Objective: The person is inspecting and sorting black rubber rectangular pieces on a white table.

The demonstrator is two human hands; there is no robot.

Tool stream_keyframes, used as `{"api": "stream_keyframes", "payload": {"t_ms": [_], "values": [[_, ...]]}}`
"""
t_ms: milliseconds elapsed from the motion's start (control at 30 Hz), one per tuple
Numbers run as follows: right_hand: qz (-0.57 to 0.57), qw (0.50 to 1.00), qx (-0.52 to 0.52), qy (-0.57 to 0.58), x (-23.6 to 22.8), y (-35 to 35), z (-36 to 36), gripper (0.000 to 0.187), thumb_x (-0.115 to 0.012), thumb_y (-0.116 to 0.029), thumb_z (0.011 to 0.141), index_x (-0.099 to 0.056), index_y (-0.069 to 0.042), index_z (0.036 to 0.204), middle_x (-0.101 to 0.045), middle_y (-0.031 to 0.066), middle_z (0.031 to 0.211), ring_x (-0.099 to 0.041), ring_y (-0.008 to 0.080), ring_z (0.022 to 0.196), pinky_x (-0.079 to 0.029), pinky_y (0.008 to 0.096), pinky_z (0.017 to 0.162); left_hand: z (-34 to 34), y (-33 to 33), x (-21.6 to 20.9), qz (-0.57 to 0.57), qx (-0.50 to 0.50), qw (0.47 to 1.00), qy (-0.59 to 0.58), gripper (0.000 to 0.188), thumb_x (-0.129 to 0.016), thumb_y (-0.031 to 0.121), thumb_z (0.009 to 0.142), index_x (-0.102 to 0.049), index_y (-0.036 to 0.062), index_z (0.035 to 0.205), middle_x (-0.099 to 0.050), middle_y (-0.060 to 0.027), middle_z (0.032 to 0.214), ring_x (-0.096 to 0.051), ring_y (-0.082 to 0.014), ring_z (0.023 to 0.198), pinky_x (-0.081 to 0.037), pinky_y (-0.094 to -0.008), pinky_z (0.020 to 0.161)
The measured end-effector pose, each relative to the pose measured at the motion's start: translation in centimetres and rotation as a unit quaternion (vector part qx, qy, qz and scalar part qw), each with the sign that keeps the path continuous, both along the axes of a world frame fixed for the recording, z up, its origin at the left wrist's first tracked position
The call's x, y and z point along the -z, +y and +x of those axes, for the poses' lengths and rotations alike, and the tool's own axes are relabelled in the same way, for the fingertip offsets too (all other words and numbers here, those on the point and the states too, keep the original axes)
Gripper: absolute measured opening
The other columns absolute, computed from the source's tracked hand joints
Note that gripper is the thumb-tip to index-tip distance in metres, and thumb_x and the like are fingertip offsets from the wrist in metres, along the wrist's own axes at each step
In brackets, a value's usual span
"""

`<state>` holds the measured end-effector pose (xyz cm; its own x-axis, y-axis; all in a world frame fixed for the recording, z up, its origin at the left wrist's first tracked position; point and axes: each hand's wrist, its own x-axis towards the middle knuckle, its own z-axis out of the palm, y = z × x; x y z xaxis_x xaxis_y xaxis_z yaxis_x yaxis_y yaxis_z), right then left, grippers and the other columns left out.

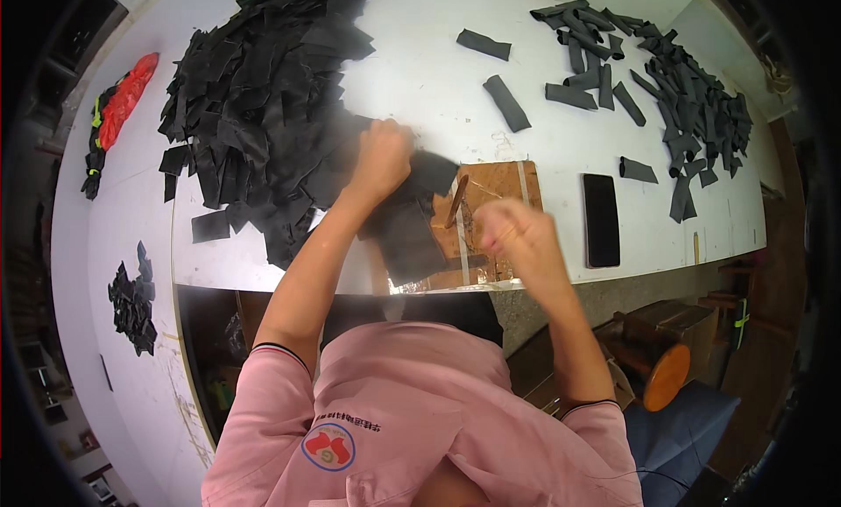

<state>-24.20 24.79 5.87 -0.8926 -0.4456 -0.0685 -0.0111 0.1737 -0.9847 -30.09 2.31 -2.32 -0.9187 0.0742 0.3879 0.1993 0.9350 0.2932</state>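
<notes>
My left hand point(384, 161) is closed in a fist at the right edge of a big heap of flat black fabric pieces point(263, 104). A black fabric piece point(435, 172) sticks out to the right from under it. My right hand point(521, 240), blurred, has its fingers curled in above a brown board point(499, 179) taped to the table; what they hold, if anything, cannot be made out. Between the hands, a narrow brown bar point(456, 200) stands tilted on the board. More dark fabric point(403, 240) lies below my left forearm, over the board's left side.
Rolled black fabric tubes point(710, 122) lie piled at the far right, with a few loose ones point(506, 102) nearer the middle. A black phone point(601, 220) rests right of the board. A red bag point(129, 100) and a small black pile point(133, 301) are at the left. Below right stands an orange-topped stool point(667, 377).
</notes>
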Motion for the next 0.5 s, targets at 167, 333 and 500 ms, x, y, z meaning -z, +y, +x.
{"api": "stream_keyframes", "payload": {"t_ms": [167, 333, 500], "values": [[-0.027, 0.997, -0.043, -0.057, 2.0, -2.8, 3.3, 0.026, -0.057, -0.021, 0.081, -0.055, 0.002, 0.093, -0.055, 0.0041, 0.065, -0.051, 0.0093, 0.061, -0.042, 0.0216, 0.057, 4.9, 1.3, -4.8, 0.57, -0.084, 0.817, 0.012, 0.002, -0.055, 0.003, 0.079, -0.053, 0.0044, 0.078, -0.051, 0.0021, 0.073, -0.046, -0.0054, 0.071, -0.036, -0.0198, 0.064], [-0.274, 0.956, 0.065, -0.083, 3.9, -6.9, 4.0, 0.043, -0.065, -0.012, 0.075, -0.046, 0.001, 0.111, -0.053, 0.0054, 0.088, -0.049, 0.0068, 0.075, -0.041, 0.0183, 0.062, 12.4, 4.5, -5.9, 0.766, -0.093, 0.636, -0.014, 0.006, -0.052, 0.0, 0.082, -0.05, 0.0034, 0.087, -0.049, 0.0025, 0.076, -0.044, -0.0034, 0.07, -0.035, -0.0167, 0.066], [-0.241, 0.958, 0.139, -0.072, 2.0, -7.5, 4.4, 0.011, -0.065, -0.008, 0.073, -0.06, 0.001, 0.077, -0.055, -0.0016, 0.063, -0.048, 0.0032, 0.057, -0.04, 0.0164, 0.051, 15.8, 5.7, -4.2, 0.735, -0.111, 0.669, 0.008, 0.008, -0.053, 0.008, 0.083, -0.048, 0.0042, 0.088, -0.054, -0.0027, 0.087, -0.045, -0.0035, 0.066, -0.034, -0.0168, 0.056]]}}
